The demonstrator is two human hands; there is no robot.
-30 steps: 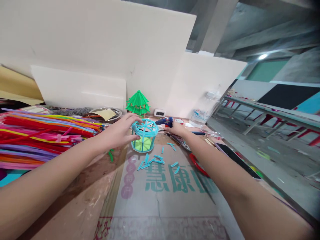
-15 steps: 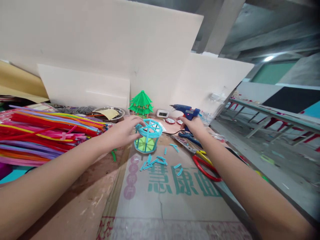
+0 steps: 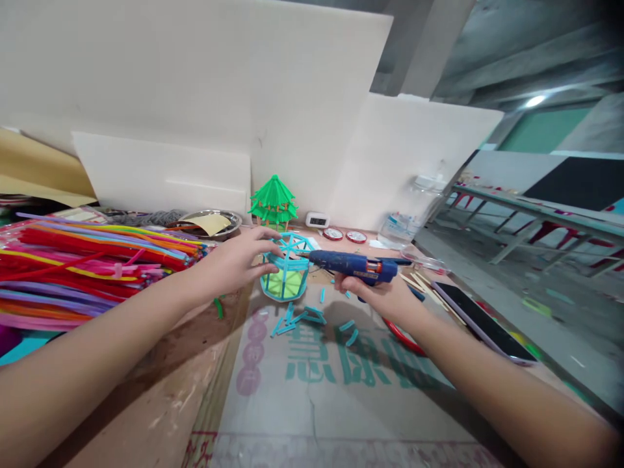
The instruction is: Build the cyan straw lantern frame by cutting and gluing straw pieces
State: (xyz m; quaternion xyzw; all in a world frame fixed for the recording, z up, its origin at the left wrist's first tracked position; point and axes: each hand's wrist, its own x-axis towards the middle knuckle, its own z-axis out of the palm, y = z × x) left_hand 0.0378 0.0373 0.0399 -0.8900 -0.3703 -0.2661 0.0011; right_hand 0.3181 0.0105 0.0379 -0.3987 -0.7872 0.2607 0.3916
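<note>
My left hand (image 3: 237, 260) grips the left upper rim of a small blue eight-sided frame (image 3: 296, 265), thumb and fingers around its edge. The frame stands upright on the board, with spokes across its top and a light green floor. In my right hand (image 3: 385, 300) is a blue hot glue gun (image 3: 348, 262), held nearly level, its nozzle pointing left at the frame's right upper rim. Whether the tip touches I cannot tell. Several short blue strips (image 3: 314, 316) lie in front of the frame. Just behind it stands a green tiered roof model (image 3: 273, 199).
A pile of coloured pipe cleaners (image 3: 97, 253) lies left, near a metal dish (image 3: 229, 224). A small white clock (image 3: 317, 220) and two round red-rimmed discs (image 3: 355, 237) sit behind. On the right are a phone (image 3: 482, 322), wooden sticks (image 3: 431, 296) and partly hidden red-handled scissors (image 3: 404, 338).
My right hand has brought the glue gun forward, down and left, from behind the scissors to the frame's rim. My left hand stays at the frame.
</note>
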